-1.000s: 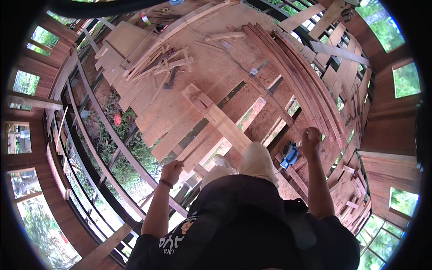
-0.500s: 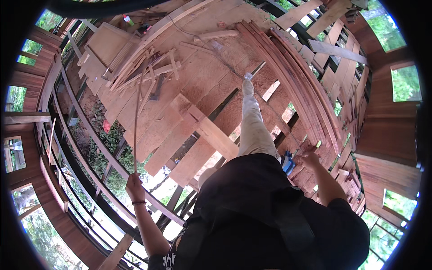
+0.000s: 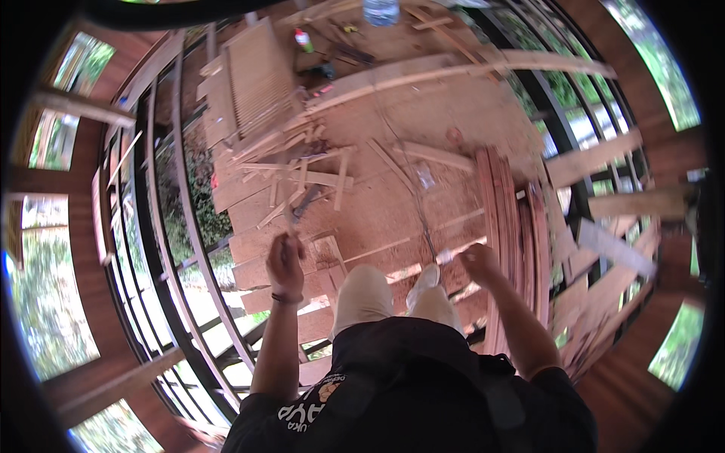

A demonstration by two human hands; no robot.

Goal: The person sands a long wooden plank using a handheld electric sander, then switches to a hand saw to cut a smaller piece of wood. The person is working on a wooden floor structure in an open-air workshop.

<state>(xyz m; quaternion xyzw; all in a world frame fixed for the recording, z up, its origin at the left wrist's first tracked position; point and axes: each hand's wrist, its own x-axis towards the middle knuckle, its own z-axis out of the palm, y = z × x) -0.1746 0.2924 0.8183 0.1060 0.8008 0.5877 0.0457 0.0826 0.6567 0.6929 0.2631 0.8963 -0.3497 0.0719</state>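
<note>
A: What are the two hands doing at this moment?

B: The left hand (image 3: 285, 260) is curled, on the near side of the heap of wood pieces (image 3: 325, 178). It is blurred, so I cannot tell whether something is held in it. The right hand (image 3: 479, 262) is bent, with its fingers rather narrow. I see no thing inside it, but I cannot be sure.

A: And where is the wood, exactly?

B: The heap lies toward the left edge of the floor (image 3: 377, 219), with its pieces crossing one another. The long reddish planks (image 3: 498, 226) are stacked along the right edge, near the right hand.

A: How much is done, in your opinion?

B: I would judge, only a part. Much of the floor is covered with boards, but gaps are visible near its left and near edges. The heap and the planks seem to be lying loose, not fastened. More than this I cannot say.

A: Are there any containers?

B: Yes, two. A big bluish bottle (image 3: 381, 10) is at the far edge. A small green bottle (image 3: 303, 41) with a red top is near the far left corner, beside the ribbed panel (image 3: 264, 75). What is inside them, I cannot tell.
</note>
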